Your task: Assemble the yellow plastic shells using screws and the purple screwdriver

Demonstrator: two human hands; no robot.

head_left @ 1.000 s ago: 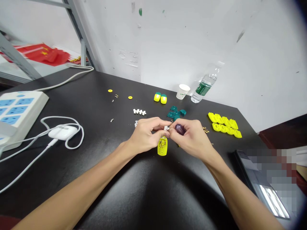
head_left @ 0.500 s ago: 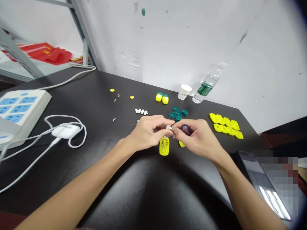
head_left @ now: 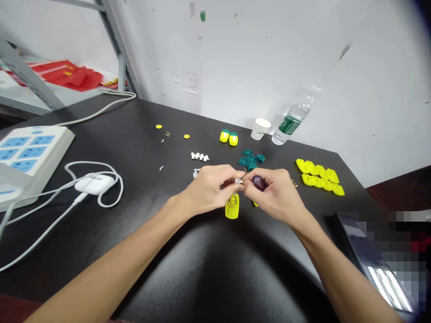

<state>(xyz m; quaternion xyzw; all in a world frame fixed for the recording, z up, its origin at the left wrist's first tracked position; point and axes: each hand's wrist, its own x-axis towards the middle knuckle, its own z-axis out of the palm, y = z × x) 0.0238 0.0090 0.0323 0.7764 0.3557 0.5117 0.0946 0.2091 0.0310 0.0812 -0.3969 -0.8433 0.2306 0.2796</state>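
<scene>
My left hand [head_left: 215,186] pinches a small white plastic part [head_left: 238,181] between thumb and fingertips. Against that part meet the fingertips of my right hand [head_left: 271,190], which is closed round a dark purple handle [head_left: 259,182], perhaps a small screwdriver's; its tip is hidden. Just below my fingers lies a yellow shell [head_left: 232,207] with small metal pieces inside. Another yellow piece [head_left: 255,203] peeks out under my right hand. Beyond the hands sit dark green caps [head_left: 248,159]. Left of them are a row of white parts [head_left: 200,156] and smaller white bits [head_left: 196,172].
Two yellow-green pieces [head_left: 229,137], a paper cup [head_left: 260,128] and a water bottle [head_left: 291,121] stand along the wall. Yellow shells [head_left: 317,171] form rows at right, above a phone-like device [head_left: 370,260]. A power strip [head_left: 28,154] and white charger [head_left: 94,184] with cables occupy the left.
The view has shifted slightly. Both hands stay together at the white part, the right one turned a little with the purple handle.
</scene>
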